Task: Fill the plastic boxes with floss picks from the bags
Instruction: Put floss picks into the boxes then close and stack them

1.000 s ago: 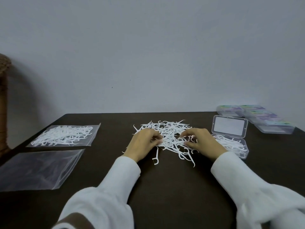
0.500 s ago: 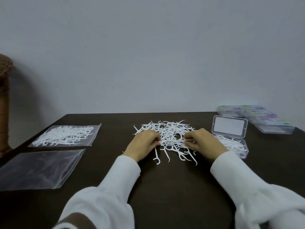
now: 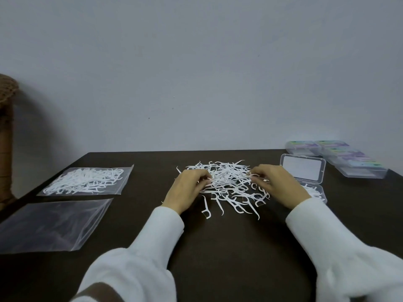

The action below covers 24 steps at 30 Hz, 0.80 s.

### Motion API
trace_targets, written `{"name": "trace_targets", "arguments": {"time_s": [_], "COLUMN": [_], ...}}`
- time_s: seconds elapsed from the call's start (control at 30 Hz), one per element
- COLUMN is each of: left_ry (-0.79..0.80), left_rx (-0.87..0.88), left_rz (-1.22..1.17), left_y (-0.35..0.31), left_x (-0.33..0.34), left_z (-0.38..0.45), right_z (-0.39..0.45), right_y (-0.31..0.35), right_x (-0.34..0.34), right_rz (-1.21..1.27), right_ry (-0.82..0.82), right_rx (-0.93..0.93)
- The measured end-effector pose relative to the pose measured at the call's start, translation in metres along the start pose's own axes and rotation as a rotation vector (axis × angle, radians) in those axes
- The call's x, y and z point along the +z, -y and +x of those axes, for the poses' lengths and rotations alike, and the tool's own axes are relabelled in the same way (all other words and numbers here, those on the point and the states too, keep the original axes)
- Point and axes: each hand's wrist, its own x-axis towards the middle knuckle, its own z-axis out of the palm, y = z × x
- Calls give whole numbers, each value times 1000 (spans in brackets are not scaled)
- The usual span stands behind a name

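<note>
place: I read this as a plain room in a home or small packing setup; can't tell which
wall: bare pale grey wall (image 3: 196, 62), no fittings
surface: dark brown table (image 3: 218, 247) pushed against the wall
left edge: brown woven piece, wicker-like (image 3: 6, 92), looks like furniture, mostly cut off
stock: zip bag of floss picks (image 3: 87, 180), flat clear bag (image 3: 50, 223), loose pile of picks (image 3: 226, 184)
packing: open clear box (image 3: 303, 168), closed labelled boxes (image 3: 340, 158) far right
worker: white sleeves (image 3: 152, 247)
</note>
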Motion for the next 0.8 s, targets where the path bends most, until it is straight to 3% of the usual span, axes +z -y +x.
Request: {"name": "trace_targets", "arguments": {"time_s": [0.3, 0.43, 0.67, 0.8], "left_ry": [-144, -132, -71, -42], "left_rx": [-139, -138, -119, -55], "left_rz": [-380, -504, -564, -522], "left_y": [-24, -42, -75, -93], "left_x": [3, 12, 40, 59], "left_z": [6, 13, 32, 42], "right_z": [-16, -25, -42, -46], "right_y": [-28, -41, -86, -95], "right_x": [-26, -40, -58, -60], "right_rz": [133, 176, 48, 29], "right_ry": [-97, -112, 17, 63], "right_rx": [76, 104, 291, 297]}}
